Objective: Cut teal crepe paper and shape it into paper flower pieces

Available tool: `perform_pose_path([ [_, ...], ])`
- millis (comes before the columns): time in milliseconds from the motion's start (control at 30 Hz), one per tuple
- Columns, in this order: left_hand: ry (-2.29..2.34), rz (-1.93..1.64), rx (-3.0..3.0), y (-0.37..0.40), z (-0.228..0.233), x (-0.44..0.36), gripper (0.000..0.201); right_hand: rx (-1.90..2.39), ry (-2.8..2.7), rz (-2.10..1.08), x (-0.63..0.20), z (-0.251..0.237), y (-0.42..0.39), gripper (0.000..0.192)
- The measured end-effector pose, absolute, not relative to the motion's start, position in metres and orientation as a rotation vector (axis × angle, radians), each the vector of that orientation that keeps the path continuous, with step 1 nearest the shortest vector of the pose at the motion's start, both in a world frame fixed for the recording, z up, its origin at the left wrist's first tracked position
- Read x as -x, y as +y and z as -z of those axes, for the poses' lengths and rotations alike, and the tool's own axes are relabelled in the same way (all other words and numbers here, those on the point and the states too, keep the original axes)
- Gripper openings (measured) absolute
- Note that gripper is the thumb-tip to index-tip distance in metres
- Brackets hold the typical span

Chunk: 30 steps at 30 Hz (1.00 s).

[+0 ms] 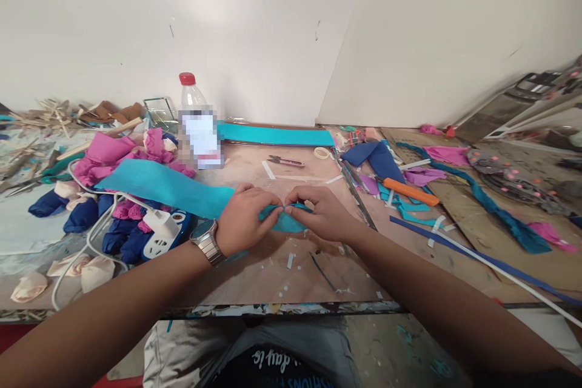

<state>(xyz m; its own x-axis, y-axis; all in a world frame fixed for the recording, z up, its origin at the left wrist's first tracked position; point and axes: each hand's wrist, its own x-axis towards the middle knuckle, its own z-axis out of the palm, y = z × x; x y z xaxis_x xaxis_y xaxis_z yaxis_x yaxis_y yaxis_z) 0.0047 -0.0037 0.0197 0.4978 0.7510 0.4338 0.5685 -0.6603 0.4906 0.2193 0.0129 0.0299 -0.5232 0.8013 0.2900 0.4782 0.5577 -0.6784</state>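
Cluttered brown worktable [254, 273]: my left hand [243, 221] and right hand [318, 213] pinch long teal crepe-paper strip [163, 187], right of white power strip [159, 230]; best fold evenly.

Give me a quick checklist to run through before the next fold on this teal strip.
1. Both hands on the strip: left hand and right hand pinch the teal strip together. Ok.
2. Strip's free length lies flat: it runs left over the pink pieces. Ok.
3. Strip clear of the power strip: it overlaps the cable. Not ok.
4. Thread snips within reach behind the hands. Ok.
5. Fold edges aligned: hidden by the fingers. Cannot tell.
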Motion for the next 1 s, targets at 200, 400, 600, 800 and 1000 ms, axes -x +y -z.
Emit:
perform_pose_path([
  [200, 1.119, -0.896, -2.473, -0.002, -0.016, -0.004, 0.016, 1.045, -2.191, -0.809, -0.221, -0.029, 0.016, 0.015],
  [400, 1.165, -0.881, -2.437, -0.001, -0.015, -0.003, 0.018, 1.021, -2.211, -0.755, -0.222, -0.025, 0.017, 0.016],
  [600, 1.170, -0.860, -2.431, -0.002, -0.017, -0.002, 0.025, 0.988, -2.251, -0.708, -0.223, -0.028, 0.017, 0.018],
  [800, 1.230, -0.858, -2.331, -0.001, -0.021, -0.002, 0.026, 0.981, -2.265, -0.656, -0.231, -0.026, 0.025, 0.020],
  [1000, 1.211, -0.825, -2.306, -0.002, -0.021, -0.001, 0.027, 0.940, -2.291, -0.616, -0.233, -0.025, 0.025, 0.016],
])
